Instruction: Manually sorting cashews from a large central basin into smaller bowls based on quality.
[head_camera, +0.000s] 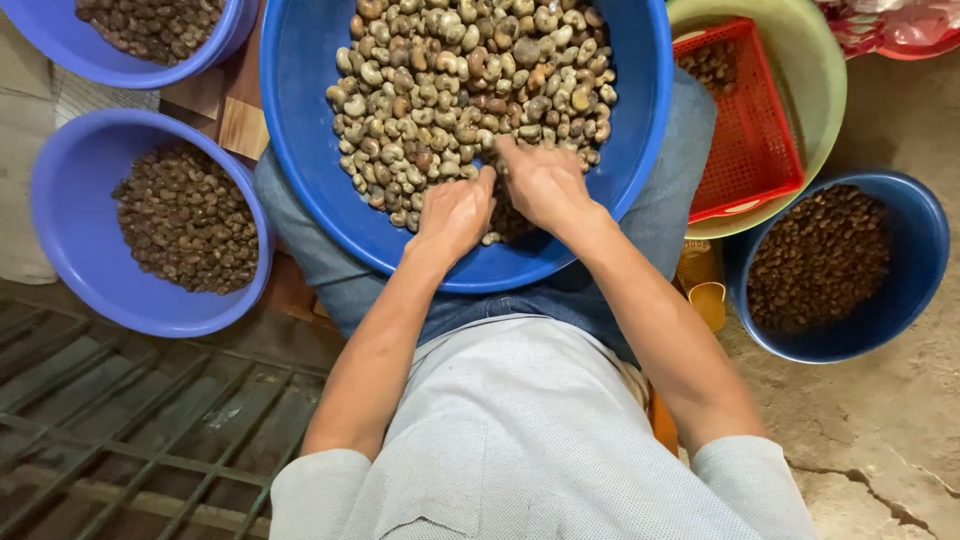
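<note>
Both my hands are down in the big blue basin on my lap, at the near edge of the nut pile. Left hand and right hand are curled into the nuts; fingertips buried, so I cannot tell whether either actually grips anything. The basin looks mostly full, so I judge plenty left. Around it: two light blue bowls of darker nuts on the left; red crate in a green tub and a dark blue bucket on the right. Nothing blocks my hands.

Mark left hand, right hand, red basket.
left hand (455, 213), head view, back of hand
right hand (543, 185), head view, back of hand
red basket (752, 120), head view, bare mesh floor
</note>
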